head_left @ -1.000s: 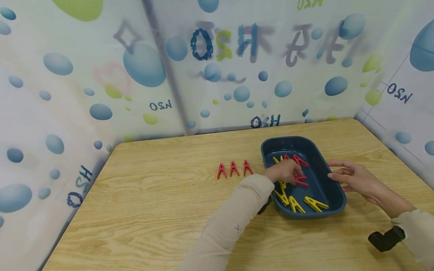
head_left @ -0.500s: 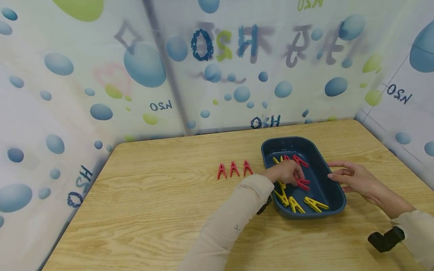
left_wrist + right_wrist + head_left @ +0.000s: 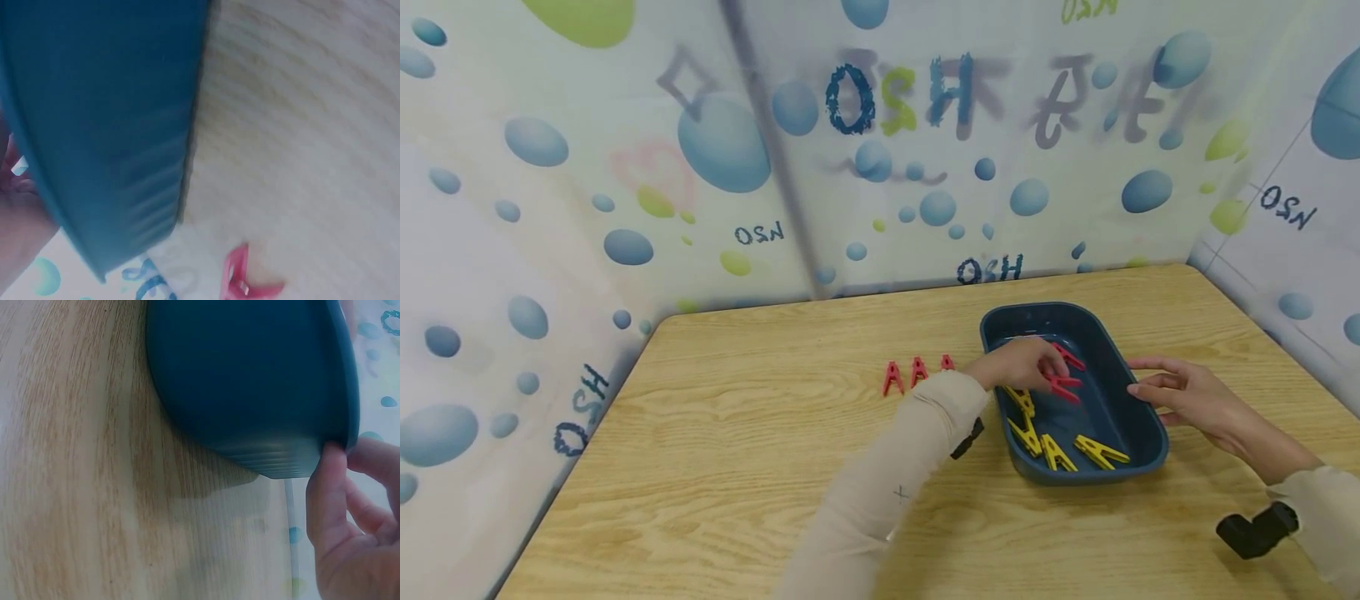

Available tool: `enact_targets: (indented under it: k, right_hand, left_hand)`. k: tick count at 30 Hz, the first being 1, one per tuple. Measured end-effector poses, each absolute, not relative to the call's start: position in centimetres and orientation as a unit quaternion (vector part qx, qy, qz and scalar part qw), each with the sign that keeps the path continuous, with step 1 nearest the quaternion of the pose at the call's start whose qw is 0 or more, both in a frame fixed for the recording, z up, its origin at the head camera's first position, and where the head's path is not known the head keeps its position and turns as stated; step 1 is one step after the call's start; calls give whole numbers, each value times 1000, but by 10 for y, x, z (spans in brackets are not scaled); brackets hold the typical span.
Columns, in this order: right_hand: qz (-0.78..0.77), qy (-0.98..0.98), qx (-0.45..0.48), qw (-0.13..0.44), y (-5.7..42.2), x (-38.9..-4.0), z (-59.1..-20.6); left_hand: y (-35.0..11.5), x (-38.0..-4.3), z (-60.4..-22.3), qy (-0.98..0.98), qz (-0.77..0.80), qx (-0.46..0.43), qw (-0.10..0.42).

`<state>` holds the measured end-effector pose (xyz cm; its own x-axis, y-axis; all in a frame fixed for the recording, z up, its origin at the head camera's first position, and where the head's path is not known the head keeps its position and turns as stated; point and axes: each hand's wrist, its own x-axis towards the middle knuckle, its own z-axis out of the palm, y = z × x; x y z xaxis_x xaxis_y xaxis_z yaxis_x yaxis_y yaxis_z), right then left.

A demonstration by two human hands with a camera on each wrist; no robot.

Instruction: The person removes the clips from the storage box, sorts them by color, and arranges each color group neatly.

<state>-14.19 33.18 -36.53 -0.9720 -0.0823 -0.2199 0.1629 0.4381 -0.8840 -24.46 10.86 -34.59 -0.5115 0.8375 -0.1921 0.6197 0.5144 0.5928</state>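
Note:
My left hand [image 3: 1024, 363] reaches over the near-left side of a dark blue plastic tub [image 3: 1120, 400] and pinches a red clothespin [image 3: 1064, 388] inside it. Another red clothespin [image 3: 1070, 357] lies beyond the fingers. Several yellow clothespins, one of them [image 3: 1099, 452] at the near end, lie on the tub's floor; some are partly hidden by the hand. On the tub's right side, my right hand [image 3: 1195, 407] holds the rim between thumb and fingers. The right wrist view shows its fingertips [image 3: 333, 456] at the lip, above the tub's outer wall [image 3: 250, 381].
Three red clothespins [image 3: 892, 378] stand in a row on the wooden table [image 3: 737, 433], left of the tub; the left sleeve partly covers the rightmost. A patterned cloth backdrop [image 3: 910, 200] rises behind the table and along both sides.
My left hand has drawn up and slightly left with the red clothespin, its sleeve now overlapping the rightmost clothespin in the row. The right hand stays on the tub rim.

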Motion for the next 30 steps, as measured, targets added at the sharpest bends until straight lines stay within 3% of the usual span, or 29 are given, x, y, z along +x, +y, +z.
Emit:
enact_targets:
  k: [18, 30]
  right_hand:
    - [-522, 845, 20, 117, 335, -142, -367]
    - [-524, 843, 20, 119, 335, -143, -368]
  left_hand:
    - [43, -262, -296, 848, 238, 440, 174]
    - [-24, -253, -304, 856, 251, 417, 174]
